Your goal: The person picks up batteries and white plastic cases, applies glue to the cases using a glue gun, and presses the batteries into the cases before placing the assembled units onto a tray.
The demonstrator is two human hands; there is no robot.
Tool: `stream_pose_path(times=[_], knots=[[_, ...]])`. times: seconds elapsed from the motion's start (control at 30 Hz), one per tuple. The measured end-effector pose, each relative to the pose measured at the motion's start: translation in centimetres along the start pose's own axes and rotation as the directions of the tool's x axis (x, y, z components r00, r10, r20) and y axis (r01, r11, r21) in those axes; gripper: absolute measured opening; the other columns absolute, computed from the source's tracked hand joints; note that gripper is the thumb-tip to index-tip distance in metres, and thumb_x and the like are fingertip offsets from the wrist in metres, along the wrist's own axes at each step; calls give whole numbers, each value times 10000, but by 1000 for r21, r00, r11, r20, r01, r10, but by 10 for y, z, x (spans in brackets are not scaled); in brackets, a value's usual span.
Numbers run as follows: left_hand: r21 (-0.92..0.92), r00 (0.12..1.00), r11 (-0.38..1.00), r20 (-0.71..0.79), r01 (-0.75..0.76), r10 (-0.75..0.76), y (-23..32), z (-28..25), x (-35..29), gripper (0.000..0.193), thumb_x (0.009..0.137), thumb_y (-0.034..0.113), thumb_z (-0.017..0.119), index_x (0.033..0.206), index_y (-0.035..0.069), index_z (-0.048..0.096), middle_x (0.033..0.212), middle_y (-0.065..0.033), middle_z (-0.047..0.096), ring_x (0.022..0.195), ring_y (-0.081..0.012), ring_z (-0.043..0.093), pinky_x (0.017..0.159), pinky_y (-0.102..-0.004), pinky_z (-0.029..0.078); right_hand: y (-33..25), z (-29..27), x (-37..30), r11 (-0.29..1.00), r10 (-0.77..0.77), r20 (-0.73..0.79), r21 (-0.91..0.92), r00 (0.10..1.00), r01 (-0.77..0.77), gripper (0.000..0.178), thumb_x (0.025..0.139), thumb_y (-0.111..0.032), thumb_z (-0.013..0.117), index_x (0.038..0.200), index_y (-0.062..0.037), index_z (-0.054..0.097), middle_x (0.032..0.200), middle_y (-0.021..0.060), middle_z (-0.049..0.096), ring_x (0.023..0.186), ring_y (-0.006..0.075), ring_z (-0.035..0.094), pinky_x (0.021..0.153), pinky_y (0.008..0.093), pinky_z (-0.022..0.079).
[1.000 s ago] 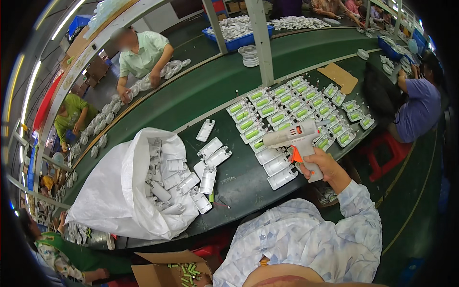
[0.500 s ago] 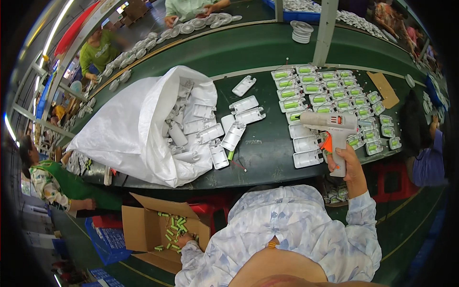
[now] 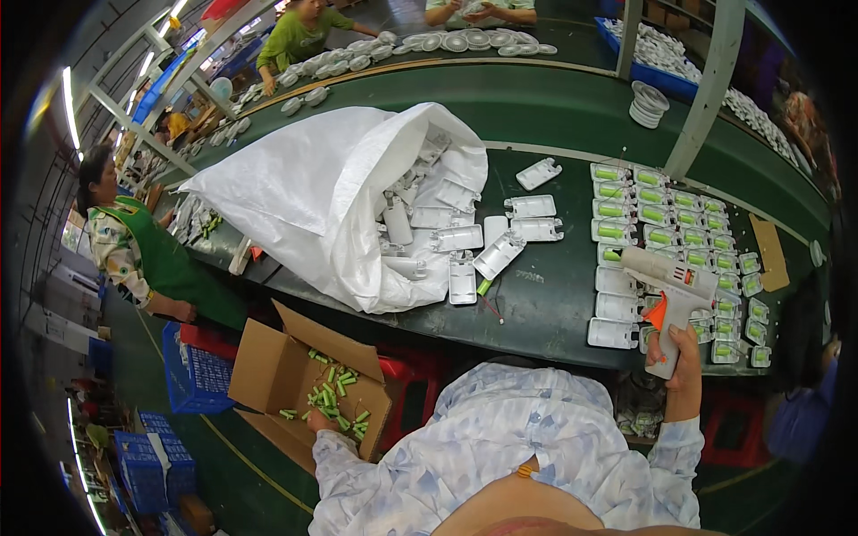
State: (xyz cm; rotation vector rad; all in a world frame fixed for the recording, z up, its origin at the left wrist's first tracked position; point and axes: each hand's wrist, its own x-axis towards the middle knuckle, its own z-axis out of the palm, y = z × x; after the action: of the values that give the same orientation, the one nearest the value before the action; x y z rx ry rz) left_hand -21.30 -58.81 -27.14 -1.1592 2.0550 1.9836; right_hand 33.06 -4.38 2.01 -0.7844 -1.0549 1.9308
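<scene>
My right hand (image 3: 685,359) grips the handle of a grey-white hot glue gun (image 3: 675,279) with an orange trigger. The gun's nozzle points left, over rows of white plastic casings (image 3: 616,306). Several of these casings hold green cylindrical batteries (image 3: 655,215); those nearest me, left of the gun, are bare. Down at the left, my left hand (image 3: 320,420) reaches into an open cardboard box (image 3: 268,364), touching or close to loose green batteries (image 3: 332,389). Its fingertips are too small and partly hidden to read.
A large white sack (image 3: 295,192) lies open on the dark green table (image 3: 536,308), spilling white casings (image 3: 458,237). Brown cardboard (image 3: 769,253) lies at the right. Metal posts (image 3: 710,89) rise behind. A person in a green apron (image 3: 147,250) stands left; others work across the belt.
The view has swung left, so the table's contents appear farther right. My left hand has shifted left within the box. The glue gun stays in my right hand, its nozzle tilted up more in view.
</scene>
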Motion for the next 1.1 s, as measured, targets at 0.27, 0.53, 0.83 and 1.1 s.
stream_pose_path(times=[0.27,0.53,0.83,1.1], knots=[[132,986,981,103,-142,129,60,-13,-23,175,890,206,615,1053,147,598,1037,-43,584,922,-224,507,708,-485,392,3,-12,-7,999,-36,36,21,999,35,508,867,-216,568,1284,52,459,1199,198,616,495,130,478,443,287,453],[3,786,996,615,-84,64,84,-27,-23,406,879,178,611,1281,123,625,1354,-90,587,1146,-239,613,834,-400,558,14,-10,10,1000,-16,98,7,995,16,459,921,-209,535,1298,38,447,1052,162,636,519,133,472,478,292,453],[17,792,903,487,-430,368,220,-25,-165,186,869,178,673,1024,76,658,853,-1,643,744,-123,595,559,-343,444,-5,-24,6,1000,9,141,3,990,-9,496,941,-213,527,1332,76,429,778,110,578,531,115,452,500,279,414],[-34,449,898,857,-439,252,291,62,-336,160,762,-29,528,880,42,610,859,-36,614,737,-157,587,673,-273,507,2,-16,-4,999,-53,115,7,992,53,487,882,-244,559,1255,58,474,799,126,600,469,126,450,449,293,429]])
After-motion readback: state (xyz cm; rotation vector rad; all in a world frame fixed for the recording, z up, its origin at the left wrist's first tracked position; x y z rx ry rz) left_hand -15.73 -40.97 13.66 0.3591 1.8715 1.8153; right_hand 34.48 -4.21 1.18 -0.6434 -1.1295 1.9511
